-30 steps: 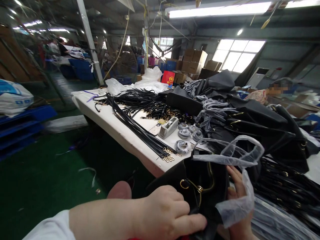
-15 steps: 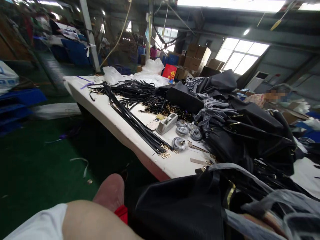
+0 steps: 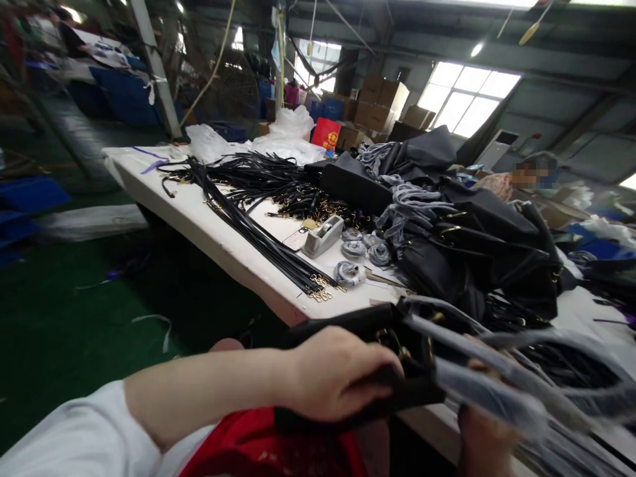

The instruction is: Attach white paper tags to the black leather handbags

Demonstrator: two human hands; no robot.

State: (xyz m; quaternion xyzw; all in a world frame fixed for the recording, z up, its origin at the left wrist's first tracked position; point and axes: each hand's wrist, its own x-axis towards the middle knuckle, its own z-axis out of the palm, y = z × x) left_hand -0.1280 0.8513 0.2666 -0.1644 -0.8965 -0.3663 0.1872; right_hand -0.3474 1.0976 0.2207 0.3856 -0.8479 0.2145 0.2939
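A black handbag (image 3: pixel 420 391) lies over my lap against the table's near edge, its opening towards me and gold hardware showing inside. My left hand (image 3: pixel 338 374) reaches across from the left, fingers closed over the bag's side near the opening. Clear plastic wraps the bag's grey-looking handles (image 3: pixel 489 394). Behind them, partly covered and blurred, my right hand (image 3: pixel 484 430) is wrapped round the handles. Black straps with gold clasps (image 3: pixel 278 258) lie in a bundle on the white table (image 3: pixel 238 265) beyond.
A tape dispenser (image 3: pixel 322 236) stands beside several coiled, wrapped straps (image 3: pixel 349 273). More black bags (image 3: pixel 491 232) are heaped on the right. Loose black straps (image 3: pixel 268 175) and white plastic (image 3: pixel 293 136) cover the far end. Another person (image 3: pixel 501 182) is behind the heap.
My left hand has come into view and onto the bag's side. The bag has tipped, so its opening now shows. The view has shifted slightly to the right.
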